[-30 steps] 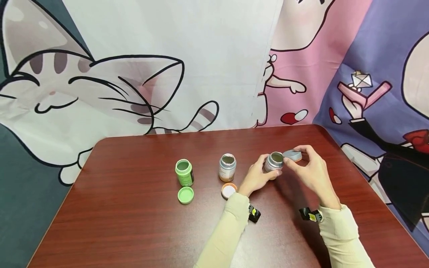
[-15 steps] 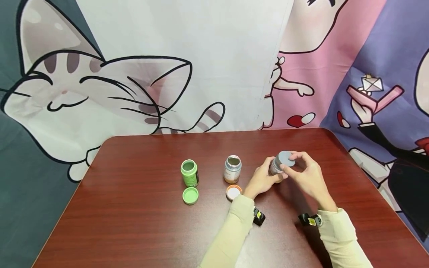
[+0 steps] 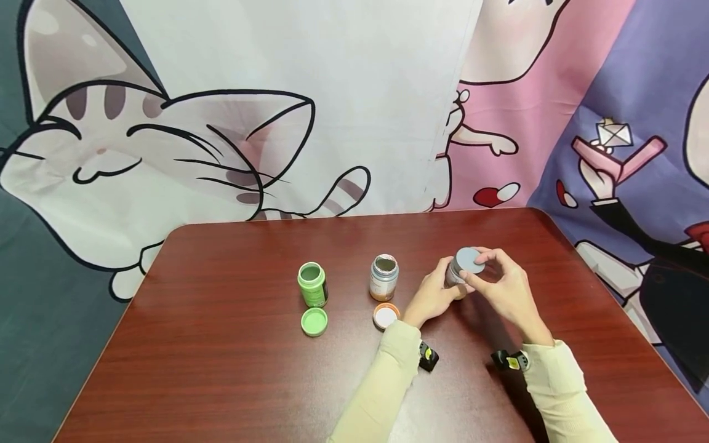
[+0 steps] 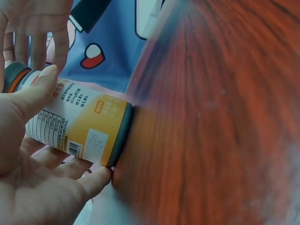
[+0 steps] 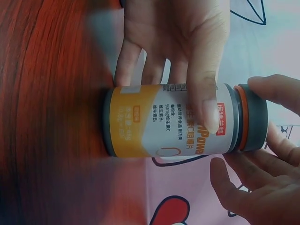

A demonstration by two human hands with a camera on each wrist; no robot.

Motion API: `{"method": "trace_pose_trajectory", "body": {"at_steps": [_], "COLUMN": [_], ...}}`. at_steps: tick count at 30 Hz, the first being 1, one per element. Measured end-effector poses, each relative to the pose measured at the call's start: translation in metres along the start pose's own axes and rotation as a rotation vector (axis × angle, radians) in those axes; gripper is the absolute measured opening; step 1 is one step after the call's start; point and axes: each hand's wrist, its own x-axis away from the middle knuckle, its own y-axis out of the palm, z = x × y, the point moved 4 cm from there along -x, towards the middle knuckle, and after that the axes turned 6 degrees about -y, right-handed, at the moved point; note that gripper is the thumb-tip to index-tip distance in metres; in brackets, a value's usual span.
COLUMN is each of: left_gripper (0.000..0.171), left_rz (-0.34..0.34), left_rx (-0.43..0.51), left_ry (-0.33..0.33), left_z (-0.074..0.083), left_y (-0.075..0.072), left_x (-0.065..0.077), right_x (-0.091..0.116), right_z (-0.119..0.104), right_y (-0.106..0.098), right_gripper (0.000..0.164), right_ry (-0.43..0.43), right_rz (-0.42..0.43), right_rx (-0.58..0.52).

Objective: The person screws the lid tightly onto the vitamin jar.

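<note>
My left hand (image 3: 434,298) grips a vitamin tablet bottle (image 5: 154,117) round its white and yellow label, thumb across the front. The bottle stands with its base right at the table surface. On its mouth sits a grey-blue cap (image 3: 469,259) with an orange lower ring, which shows edge-on in the right wrist view. Fingers and thumb of my right hand (image 3: 508,290) pinch this cap at its rim. Left of my hands stands a similar uncapped bottle (image 3: 384,284), its orange-rimmed lid (image 3: 386,316) lying inside up in front of it.
Further left, an uncapped green bottle (image 3: 313,288) stands upright, with a green lid (image 3: 314,322) lying just in front of it. All rest on a reddish-brown wooden table (image 3: 232,369). A cartoon-printed cloth (image 3: 354,111) hangs behind the table's back edge.
The right hand has brought the grey-blue cap from beside the open bottle onto its mouth. The left hand keeps its grip on the bottle. The head view has shifted slightly.
</note>
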Motion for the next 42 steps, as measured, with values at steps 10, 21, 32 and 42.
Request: {"method": "trace_pose_trajectory", "body": {"at_steps": [10, 21, 32, 42], "left_gripper": [0.057, 0.057, 0.060, 0.059], "left_rz": [-0.005, -0.020, -0.023, -0.024], "left_rx": [-0.015, -0.040, -0.011, -0.022], "left_ry": [0.006, 0.012, -0.007, 0.001], "left_z": [0.001, -0.001, -0.001, -0.001], "left_y": [0.001, 0.001, 0.000, 0.001], "left_x": [0.001, -0.002, -0.001, -0.001], "right_x": [0.000, 0.001, 0.000, -0.001], "right_z": [0.016, 0.022, 0.022, 0.002], "right_y": [0.003, 0.009, 0.009, 0.000], "right_gripper": [0.034, 0.046, 0.066, 0.067], "right_ry": [-0.013, -0.062, -0.017, -0.063], "right_rz": [0.057, 0.140, 0.120, -0.117], "right_rx": [0.099, 0.252, 0.230, 0.050]}}
